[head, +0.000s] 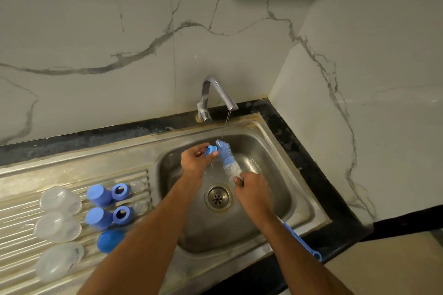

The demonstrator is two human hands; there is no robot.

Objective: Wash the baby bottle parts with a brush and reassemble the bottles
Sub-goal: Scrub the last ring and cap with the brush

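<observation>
Over the sink (309, 201), hands grip one ring (211, 150), one brush (227, 158); three bottles (60, 199) aside.

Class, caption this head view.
Left hand holds blue plastic ring against blue-and-white bristle brush, gripped by right hand, under tap.

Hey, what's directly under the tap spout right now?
A thin water stream falls from the tap onto the bottle brush bristles above the sink basin. The basin floor below is partly covered by the brush.

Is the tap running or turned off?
Running. A thin stream falls from the tap spout onto the brush over the sink.
</observation>
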